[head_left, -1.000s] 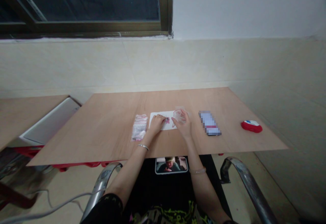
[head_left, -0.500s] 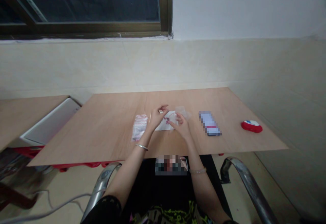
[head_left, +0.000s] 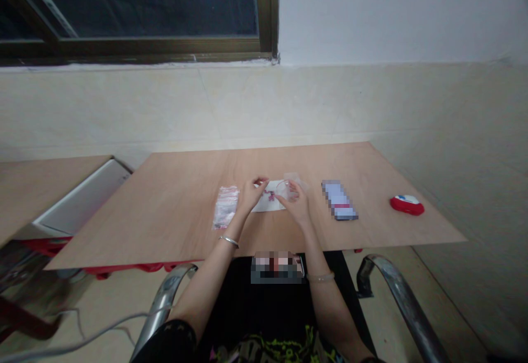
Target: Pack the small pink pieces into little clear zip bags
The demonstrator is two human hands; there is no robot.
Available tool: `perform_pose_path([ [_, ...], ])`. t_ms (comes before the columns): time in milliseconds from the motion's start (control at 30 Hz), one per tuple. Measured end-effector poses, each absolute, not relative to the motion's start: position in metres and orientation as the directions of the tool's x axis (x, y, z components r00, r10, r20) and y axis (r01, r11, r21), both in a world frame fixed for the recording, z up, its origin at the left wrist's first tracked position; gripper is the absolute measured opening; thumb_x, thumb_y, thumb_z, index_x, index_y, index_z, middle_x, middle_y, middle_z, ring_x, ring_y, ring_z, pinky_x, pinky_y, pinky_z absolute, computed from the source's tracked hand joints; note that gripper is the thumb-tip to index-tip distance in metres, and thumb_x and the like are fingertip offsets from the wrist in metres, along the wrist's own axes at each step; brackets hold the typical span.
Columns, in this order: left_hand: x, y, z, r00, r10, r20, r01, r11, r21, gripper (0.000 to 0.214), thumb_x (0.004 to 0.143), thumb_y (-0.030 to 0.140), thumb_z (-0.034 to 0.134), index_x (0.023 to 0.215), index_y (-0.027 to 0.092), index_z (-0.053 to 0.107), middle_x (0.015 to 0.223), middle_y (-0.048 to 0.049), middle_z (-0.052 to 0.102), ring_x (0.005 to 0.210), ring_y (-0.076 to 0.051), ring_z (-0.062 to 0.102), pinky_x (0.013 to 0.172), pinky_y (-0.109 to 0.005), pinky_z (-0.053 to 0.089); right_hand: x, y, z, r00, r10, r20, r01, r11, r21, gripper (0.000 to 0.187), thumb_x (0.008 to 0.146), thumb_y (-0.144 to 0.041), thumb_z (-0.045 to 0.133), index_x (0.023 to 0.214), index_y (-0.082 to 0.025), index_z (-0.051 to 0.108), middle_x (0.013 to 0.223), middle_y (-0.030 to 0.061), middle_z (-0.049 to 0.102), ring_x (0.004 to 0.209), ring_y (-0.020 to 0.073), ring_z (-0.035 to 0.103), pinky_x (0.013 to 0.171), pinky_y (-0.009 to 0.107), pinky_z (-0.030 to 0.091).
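Over a white sheet of paper (head_left: pixel 259 206), both hands hover close together. Small dark red pieces (head_left: pixel 271 194), perhaps beads, show between them against the paper. My left hand (head_left: pixel 252 193), with a silver bangle on its wrist, has thumb and fingers drawn together at the paper's left side; what they pinch is too small to make out. At the right side, my right hand (head_left: pixel 297 202) is curled, and a thin pale curved strand (head_left: pixel 281 183) runs from its fingertips. Behind that hand lies a clear plastic piece (head_left: pixel 293 177).
A stack of clear zip bags (head_left: pixel 225 207) lies left of the paper. To the right are a phone (head_left: pixel 340 201) with a blurred screen and a red-and-white case (head_left: pixel 407 204). Another phone (head_left: pixel 277 268) rests near my lap. Metal chair arms (head_left: pixel 163 297) flank me.
My left fingers have drawn closer together and turned slightly down. My right fingers have shifted a little, and the curved strand shows more clearly beside them.
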State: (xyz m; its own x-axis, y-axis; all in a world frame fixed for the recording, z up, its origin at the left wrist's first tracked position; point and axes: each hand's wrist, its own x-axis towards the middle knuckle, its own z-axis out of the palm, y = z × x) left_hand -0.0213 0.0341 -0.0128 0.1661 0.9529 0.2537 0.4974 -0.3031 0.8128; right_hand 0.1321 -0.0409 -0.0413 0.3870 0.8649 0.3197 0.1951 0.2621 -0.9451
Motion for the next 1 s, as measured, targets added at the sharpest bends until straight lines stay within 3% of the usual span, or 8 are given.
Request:
perform_pose_path([
  [167,-0.038,0.034,-0.046,0.178,0.970,0.164,0.719,-0.242,0.652,0.018,0.078,0.029,0.063,0.089,0.017,0.071,0.091,-0.0062,0.072,0.077,-0.016,0.063,0.071,-0.026,0.047,0.135,-0.043,-0.038,0.363,0.867,0.342,0.204,0.284,-0.937,0.059,0.067,-0.045,0.075,0.117,-0.017,0.060,0.113,0.0123,0.065,0.100,0.0251,0.062,0.083,0.040,0.052],
  [400,-0.040,0.029,-0.064,0.094,0.982,0.164,0.803,-0.172,0.570,0.024,0.081,0.031,0.061,0.098,0.017,0.070,0.098,-0.0099,0.071,0.087,-0.019,0.063,0.074,-0.027,0.045,0.136,-0.046,-0.036,0.289,0.751,0.594,0.513,0.402,-0.759,0.056,0.067,-0.036,0.076,0.118,-0.020,0.060,0.117,0.0105,0.064,0.110,0.0272,0.057,0.097,0.045,0.045],
  [800,-0.041,0.034,-0.066,0.100,0.978,0.181,0.796,-0.188,0.575,0.022,0.082,0.033,0.060,0.092,0.018,0.072,0.094,-0.0100,0.071,0.084,-0.020,0.063,0.073,-0.028,0.044,0.132,-0.052,-0.023,0.300,0.674,0.676,0.493,0.497,-0.714,0.054,0.073,-0.032,0.071,0.124,-0.021,0.055,0.119,0.0099,0.062,0.112,0.0237,0.056,0.095,0.041,0.048],
  [1000,-0.040,0.035,-0.056,0.133,0.966,0.221,0.706,-0.249,0.662,0.024,0.081,0.037,0.060,0.086,0.018,0.072,0.088,-0.0069,0.072,0.074,-0.017,0.061,0.068,-0.026,0.043,0.135,-0.048,-0.031,0.324,0.712,0.623,0.554,0.391,-0.735,0.057,0.072,-0.038,0.072,0.122,-0.018,0.056,0.114,0.0118,0.064,0.106,0.0259,0.058,0.092,0.043,0.048],
])
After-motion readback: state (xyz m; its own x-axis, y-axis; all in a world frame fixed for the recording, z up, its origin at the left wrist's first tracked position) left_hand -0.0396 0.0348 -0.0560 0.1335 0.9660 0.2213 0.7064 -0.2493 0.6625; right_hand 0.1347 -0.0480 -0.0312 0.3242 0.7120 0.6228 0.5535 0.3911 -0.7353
